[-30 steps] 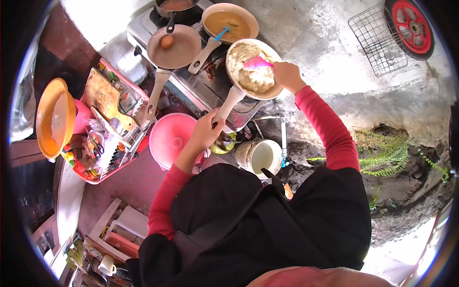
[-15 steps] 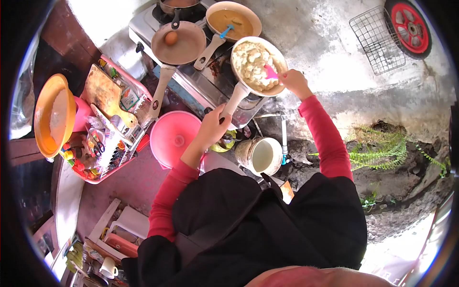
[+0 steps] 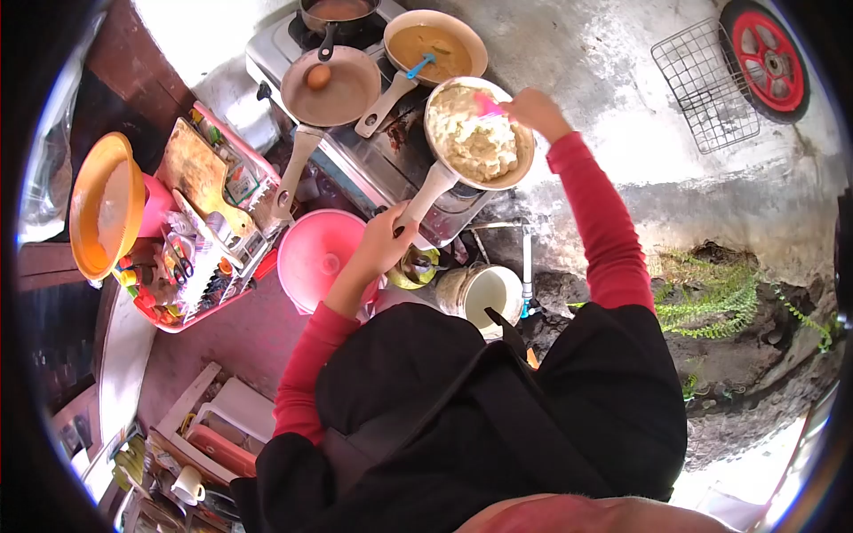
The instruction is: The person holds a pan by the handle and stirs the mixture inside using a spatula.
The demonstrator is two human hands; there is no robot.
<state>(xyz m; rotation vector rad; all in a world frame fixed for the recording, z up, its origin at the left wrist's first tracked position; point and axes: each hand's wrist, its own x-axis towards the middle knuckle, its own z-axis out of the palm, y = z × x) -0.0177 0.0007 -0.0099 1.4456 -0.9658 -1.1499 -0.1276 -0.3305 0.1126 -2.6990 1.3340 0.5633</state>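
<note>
- Since the stove (image 3: 378, 169) carries several pans side by side, their handles reach out toward the person, probably to be easy to grab.
- The pan of pale food (image 3: 487, 147) is at the stove's near right end; whether it rests or is lifted, I can't tell. Its long axis runs aslant — round end far and right, handle (image 3: 426, 195) pointing back and left toward the person.
- The left hand (image 3: 386, 242) has its fingers closed around the handle's end, I'd say to keep the pan steady.
- The right hand (image 3: 536, 114) is over the far right rim, fingers folded onto the pink spatula (image 3: 487, 105).
- That spatula is blurred, but it points left into the food — likely angled so for stirring.
- One brown egg (image 3: 318, 77) lies in the grey pan (image 3: 342, 93) next door.
</note>
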